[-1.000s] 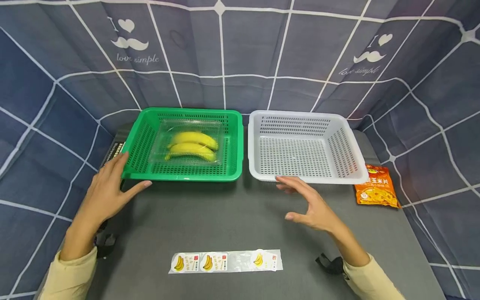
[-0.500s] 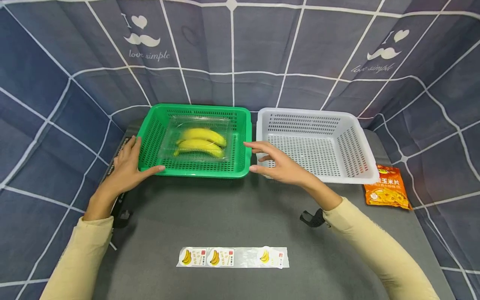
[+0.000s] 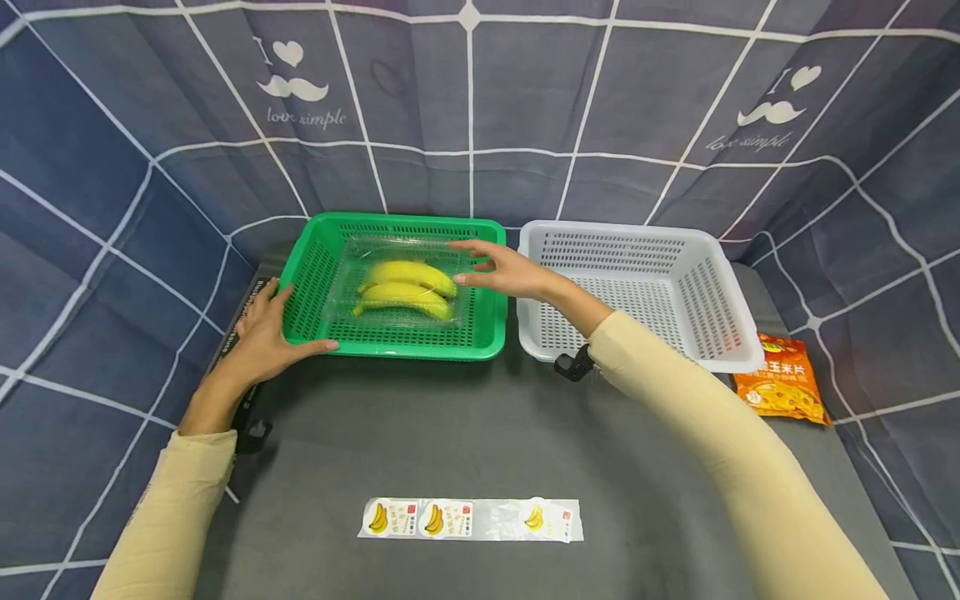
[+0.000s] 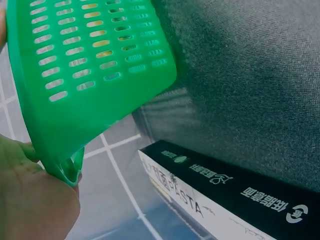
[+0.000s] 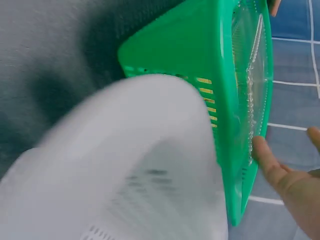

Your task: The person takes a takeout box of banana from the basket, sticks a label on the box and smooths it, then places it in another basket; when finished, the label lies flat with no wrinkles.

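Observation:
In the head view, my left hand [image 3: 262, 333] holds the front left corner of a green plastic basket [image 3: 405, 352], thumb over the front rim and fingers over the left side. A clear plastic container [image 3: 341, 283] with two bananas [image 3: 401, 298] inside lies in the basket. My right hand [image 3: 506, 271] reaches over the basket's right rim, fingers and thumb apart, fingertips right at the container's right edge. From the right wrist, a fingertip [image 5: 259, 146] shows close beside the container's edge [image 5: 251, 80]. The left wrist view shows my palm [image 4: 35, 200] against the basket's corner.
A white basket [image 3: 528, 325] stands right of the green one, under my right forearm. An orange snack bag [image 3: 783, 379] lies beyond it. A pasta box [image 4: 200, 195] is by the left edge. A strip of banana stickers [image 3: 468, 521] lies in front. Tiled-pattern cloth encloses the table.
My right hand has moved left and forward from before the white basket to the container's right edge. My left hand has settled over the green basket's corner. The head view has shifted slightly.

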`<state>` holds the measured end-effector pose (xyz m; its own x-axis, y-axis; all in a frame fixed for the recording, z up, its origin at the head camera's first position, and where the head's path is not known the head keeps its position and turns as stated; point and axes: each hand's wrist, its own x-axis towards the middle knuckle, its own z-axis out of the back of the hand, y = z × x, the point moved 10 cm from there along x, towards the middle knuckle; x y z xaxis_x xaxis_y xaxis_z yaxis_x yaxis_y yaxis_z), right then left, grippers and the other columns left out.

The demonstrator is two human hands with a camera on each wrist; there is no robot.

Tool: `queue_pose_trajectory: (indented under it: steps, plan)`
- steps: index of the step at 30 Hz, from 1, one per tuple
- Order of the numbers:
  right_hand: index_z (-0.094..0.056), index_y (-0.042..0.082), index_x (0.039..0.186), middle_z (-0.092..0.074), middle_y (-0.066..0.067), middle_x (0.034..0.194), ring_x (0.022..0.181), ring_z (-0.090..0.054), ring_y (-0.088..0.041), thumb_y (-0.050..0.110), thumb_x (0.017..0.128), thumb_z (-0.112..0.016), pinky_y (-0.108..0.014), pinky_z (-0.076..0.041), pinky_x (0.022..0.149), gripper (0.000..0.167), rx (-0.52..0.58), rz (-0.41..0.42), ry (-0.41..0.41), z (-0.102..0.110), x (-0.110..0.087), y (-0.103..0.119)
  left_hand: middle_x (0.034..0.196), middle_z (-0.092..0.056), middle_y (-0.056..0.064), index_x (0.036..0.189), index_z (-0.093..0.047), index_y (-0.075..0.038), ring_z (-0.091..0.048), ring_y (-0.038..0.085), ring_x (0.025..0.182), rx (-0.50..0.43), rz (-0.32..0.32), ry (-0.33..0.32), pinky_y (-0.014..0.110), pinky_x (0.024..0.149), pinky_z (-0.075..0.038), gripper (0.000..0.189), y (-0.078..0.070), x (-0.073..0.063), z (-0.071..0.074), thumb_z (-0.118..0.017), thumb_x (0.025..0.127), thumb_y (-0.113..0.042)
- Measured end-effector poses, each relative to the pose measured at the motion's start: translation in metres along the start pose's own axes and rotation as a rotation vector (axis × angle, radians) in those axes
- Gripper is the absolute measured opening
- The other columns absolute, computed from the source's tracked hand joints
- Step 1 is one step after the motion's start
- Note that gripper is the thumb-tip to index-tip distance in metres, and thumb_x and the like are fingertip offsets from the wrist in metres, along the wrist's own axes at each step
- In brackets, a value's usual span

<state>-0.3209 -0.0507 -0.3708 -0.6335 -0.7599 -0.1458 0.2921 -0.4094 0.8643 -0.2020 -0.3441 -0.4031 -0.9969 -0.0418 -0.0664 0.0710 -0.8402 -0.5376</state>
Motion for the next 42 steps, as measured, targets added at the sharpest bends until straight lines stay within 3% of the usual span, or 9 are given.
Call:
queue_pose_trajectory:
  steps: [4, 8, 13, 17, 23, 31, 42]
  plan:
    - [-0.028, 0.022, 0.156, -0.021, -0.002, 0.163, 0.15, -0.02, -0.034, 0.036, 0.097, -0.061, -0.049, -0.03, 0.116, 0.069, -0.085, -0.078, 0.051, -0.007, 0.019, -0.008, 0.163, 0.01, 0.021, 0.157, -0.004, -0.002, 0.007, 0.048, 0.148, -0.014, 0.003, -0.004, 0.077, 0.105, -0.001, 0.119, 0.001, 0.0, -0.005, -0.078, 0.078, -0.051]
    - [-0.026, 0.023, 0.156, -0.019, -0.003, 0.164, 0.153, -0.007, -0.029, 0.04, 0.096, -0.061, -0.052, -0.021, 0.119, 0.072, -0.153, -0.138, 0.045, -0.011, 0.032, -0.015, 0.163, 0.006, 0.02, 0.157, -0.005, -0.002, 0.004, 0.047, 0.148, -0.013, -0.001, -0.027, 0.077, 0.105, -0.004, 0.119, 0.002, -0.001, -0.007, -0.079, 0.077, -0.051]
    - [-0.02, 0.029, 0.157, -0.01, -0.002, 0.165, 0.147, -0.026, -0.036, 0.031, 0.097, -0.062, -0.057, -0.043, 0.103, 0.074, 0.04, -0.278, 0.041, -0.018, 0.037, -0.036, 0.164, 0.001, 0.02, 0.157, -0.008, -0.001, -0.001, 0.048, 0.148, -0.024, -0.021, -0.045, 0.077, 0.104, -0.007, 0.119, -0.001, -0.002, -0.011, -0.08, 0.076, -0.05]
    - [-0.016, 0.033, 0.157, 0.001, 0.0, 0.166, 0.14, -0.037, -0.04, 0.021, 0.096, -0.063, -0.052, -0.056, 0.084, 0.078, 0.206, -0.356, 0.041, -0.026, 0.039, -0.048, 0.164, 0.001, 0.019, 0.156, -0.009, 0.0, 0.001, 0.047, 0.148, -0.034, -0.026, -0.052, 0.076, 0.106, -0.007, 0.119, -0.002, -0.003, -0.011, -0.081, 0.075, -0.049]
    - [-0.014, 0.035, 0.157, 0.004, 0.0, 0.166, 0.131, -0.049, -0.04, 0.014, 0.096, -0.064, -0.042, -0.06, 0.072, 0.082, 0.218, -0.38, 0.011, -0.029, 0.046, -0.052, 0.164, 0.004, 0.018, 0.157, -0.004, 0.0, 0.006, 0.045, 0.149, -0.038, -0.02, -0.036, 0.076, 0.107, -0.003, 0.12, -0.002, -0.002, -0.007, -0.08, 0.076, -0.049]
    - [-0.013, 0.037, 0.157, 0.006, 0.002, 0.166, 0.129, -0.051, -0.038, 0.013, 0.096, -0.062, -0.043, -0.06, 0.075, 0.082, 0.232, -0.392, 0.006, -0.03, 0.05, -0.05, 0.164, 0.01, 0.017, 0.157, 0.002, -0.003, 0.008, 0.046, 0.148, -0.005, 0.007, 0.009, 0.077, 0.105, -0.004, 0.121, 0.001, 0.0, -0.007, -0.076, 0.079, -0.053]
    - [-0.014, 0.036, 0.157, 0.004, 0.0, 0.166, 0.127, -0.053, -0.038, 0.012, 0.096, -0.062, -0.043, -0.06, 0.072, 0.081, 0.235, -0.377, 0.0, -0.032, 0.058, -0.05, 0.164, 0.011, 0.016, 0.156, 0.004, -0.003, 0.009, 0.045, 0.149, 0.0, 0.034, 0.023, 0.077, 0.105, -0.002, 0.121, 0.008, 0.0, -0.006, -0.075, 0.08, -0.053]
